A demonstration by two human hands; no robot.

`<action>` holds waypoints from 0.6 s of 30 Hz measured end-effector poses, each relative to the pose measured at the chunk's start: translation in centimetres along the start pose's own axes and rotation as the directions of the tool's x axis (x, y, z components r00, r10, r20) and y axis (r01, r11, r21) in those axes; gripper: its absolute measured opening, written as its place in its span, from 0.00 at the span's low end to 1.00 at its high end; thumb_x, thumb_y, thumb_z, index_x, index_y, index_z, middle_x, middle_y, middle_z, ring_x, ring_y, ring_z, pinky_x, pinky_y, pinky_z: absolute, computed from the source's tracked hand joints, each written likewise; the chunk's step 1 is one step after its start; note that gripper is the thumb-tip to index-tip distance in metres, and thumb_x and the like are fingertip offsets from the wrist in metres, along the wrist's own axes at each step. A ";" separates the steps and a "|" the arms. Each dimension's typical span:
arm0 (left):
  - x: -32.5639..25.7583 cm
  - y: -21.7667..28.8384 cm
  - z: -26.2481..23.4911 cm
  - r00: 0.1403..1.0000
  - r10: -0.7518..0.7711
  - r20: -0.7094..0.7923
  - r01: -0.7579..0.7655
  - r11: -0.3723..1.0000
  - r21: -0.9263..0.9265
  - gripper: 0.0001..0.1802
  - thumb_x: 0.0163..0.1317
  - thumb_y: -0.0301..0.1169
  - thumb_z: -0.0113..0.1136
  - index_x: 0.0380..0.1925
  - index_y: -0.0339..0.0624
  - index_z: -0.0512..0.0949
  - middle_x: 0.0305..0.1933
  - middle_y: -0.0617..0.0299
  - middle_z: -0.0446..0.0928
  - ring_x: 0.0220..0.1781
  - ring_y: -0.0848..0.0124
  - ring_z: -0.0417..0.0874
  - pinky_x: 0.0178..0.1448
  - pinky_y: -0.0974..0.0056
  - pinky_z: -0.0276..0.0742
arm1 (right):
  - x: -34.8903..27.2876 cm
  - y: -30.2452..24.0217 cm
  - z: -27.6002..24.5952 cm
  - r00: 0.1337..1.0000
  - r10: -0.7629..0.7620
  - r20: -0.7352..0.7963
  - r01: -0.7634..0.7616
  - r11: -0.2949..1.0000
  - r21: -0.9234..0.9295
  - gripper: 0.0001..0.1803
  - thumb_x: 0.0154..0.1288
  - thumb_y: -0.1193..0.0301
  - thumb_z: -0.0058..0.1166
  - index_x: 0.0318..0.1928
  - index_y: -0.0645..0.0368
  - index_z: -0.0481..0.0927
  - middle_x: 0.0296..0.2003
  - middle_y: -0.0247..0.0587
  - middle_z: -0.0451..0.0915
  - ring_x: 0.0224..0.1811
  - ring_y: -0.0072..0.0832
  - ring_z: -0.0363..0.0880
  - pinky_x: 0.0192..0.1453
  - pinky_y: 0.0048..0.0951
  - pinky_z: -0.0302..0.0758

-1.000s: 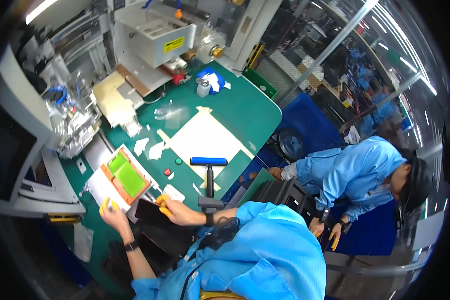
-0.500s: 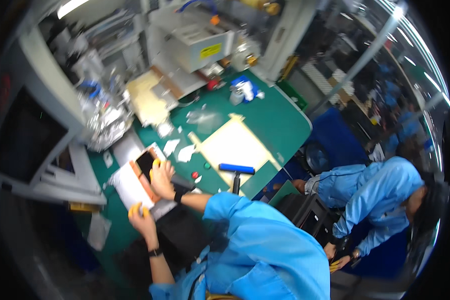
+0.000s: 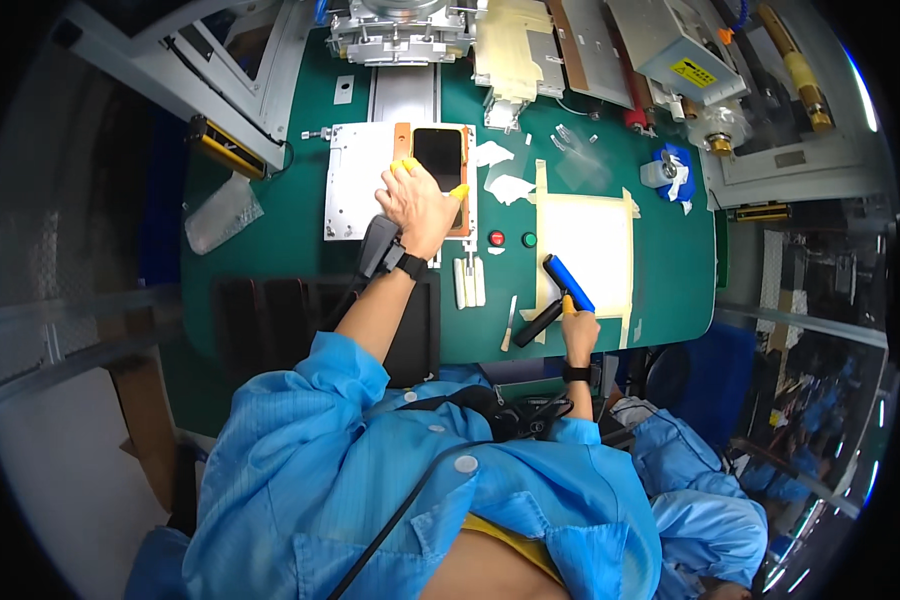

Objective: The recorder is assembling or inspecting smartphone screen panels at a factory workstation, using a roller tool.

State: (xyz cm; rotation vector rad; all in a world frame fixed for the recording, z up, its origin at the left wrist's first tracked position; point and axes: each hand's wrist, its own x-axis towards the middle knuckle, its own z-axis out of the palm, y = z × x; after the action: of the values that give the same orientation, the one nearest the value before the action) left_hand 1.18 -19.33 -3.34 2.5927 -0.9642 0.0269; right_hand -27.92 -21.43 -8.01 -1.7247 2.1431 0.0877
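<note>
My left hand [image 3: 417, 205], with yellow finger cots, lies over the lower part of a black phone [image 3: 437, 150]. Its fingers and thumb are spread to either side of the phone, which sits in an orange holder [image 3: 402, 140] on a white fixture plate [image 3: 360, 180]. The hand hides the phone's lower end. My right hand [image 3: 580, 332] is closed at the neck of a blue roller [image 3: 569, 283], whose black handle [image 3: 538, 325] points toward me. The roller rests on the near-left part of a white sheet [image 3: 595, 235] with taped edges.
A red button [image 3: 497, 238] and a green button [image 3: 529, 240] are between the hands. Nearby lie white sticks [image 3: 468, 283] and a thin knife-like tool [image 3: 510, 322]. A black tray [image 3: 280, 315] is at the near left; a metal machine [image 3: 400, 45] stands beyond the fixture. A co-worker's sleeve [image 3: 710, 530] shows at right.
My right hand has left the phone and moved right to the roller. My left hand has gone from the fixture's left near edge onto the phone. The view has turned.
</note>
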 end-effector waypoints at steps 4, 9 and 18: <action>-0.9 0.2 -0.2 0.995 -0.034 0.094 0.040 0.997 -0.060 0.37 0.37 0.52 0.65 0.40 0.33 0.67 0.44 0.51 0.66 0.50 0.59 0.62 0.46 0.53 0.54 | 5.0 4.8 7.2 0.999 0.026 0.034 -0.030 0.990 0.139 0.18 0.55 0.62 0.50 0.28 0.69 0.76 0.26 0.55 0.77 0.29 0.45 0.77 0.33 0.39 0.72; -6.4 -3.5 -4.3 0.995 0.100 -0.015 -0.101 0.964 -0.245 0.33 0.43 0.42 0.63 0.48 0.40 0.64 0.49 0.54 0.62 0.53 0.58 0.60 0.51 0.53 0.52 | 4.9 -3.4 0.5 0.978 -0.087 0.189 -0.138 0.408 0.902 0.11 0.63 0.67 0.41 0.39 0.62 0.65 0.17 0.36 0.68 0.12 0.25 0.69 0.15 0.24 0.70; -14.6 -10.7 -4.4 0.958 -0.041 0.284 0.130 0.944 -0.303 0.20 0.45 0.33 0.60 0.42 0.47 0.71 0.52 0.55 0.63 0.54 0.57 0.59 0.53 0.53 0.52 | 3.8 -28.2 -2.5 0.757 -0.587 0.286 0.257 0.670 0.696 0.19 0.59 0.64 0.41 0.18 0.65 0.68 0.12 0.37 0.70 0.09 0.22 0.67 0.14 0.23 0.67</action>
State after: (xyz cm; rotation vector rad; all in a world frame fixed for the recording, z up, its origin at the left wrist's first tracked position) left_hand -2.73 -1.14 -4.99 2.3687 -0.8592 -0.4851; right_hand -2.34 -32.51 -1.65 -1.5311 1.1375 -0.2674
